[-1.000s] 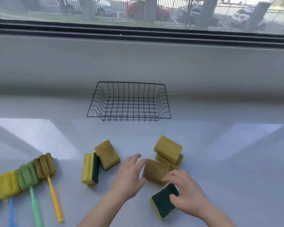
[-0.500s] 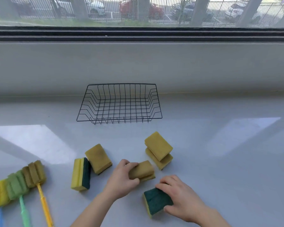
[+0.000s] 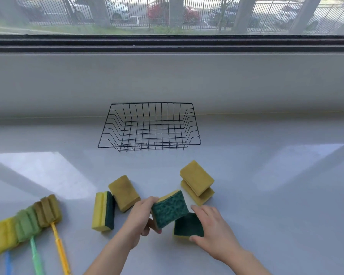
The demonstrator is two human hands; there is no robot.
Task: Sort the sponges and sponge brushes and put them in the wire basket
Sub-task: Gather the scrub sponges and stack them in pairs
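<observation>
No legible text, label, brand, number or sign: none on the yellow-and-green rectangular foam sponges [image 3: 170, 209], the black wire basket [image 3: 151, 103] or the parked cars outside [image 3: 115, 10].

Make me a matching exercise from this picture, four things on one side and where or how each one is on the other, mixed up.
Things:
1 wire basket
2 left hand
3 right hand
4 sponge brushes

States:
a in a row at far left
b grips the tilted sponge
c nothing inside
d holds the flat sponge on the table

Pairs: 1-c, 2-b, 3-d, 4-a
</observation>
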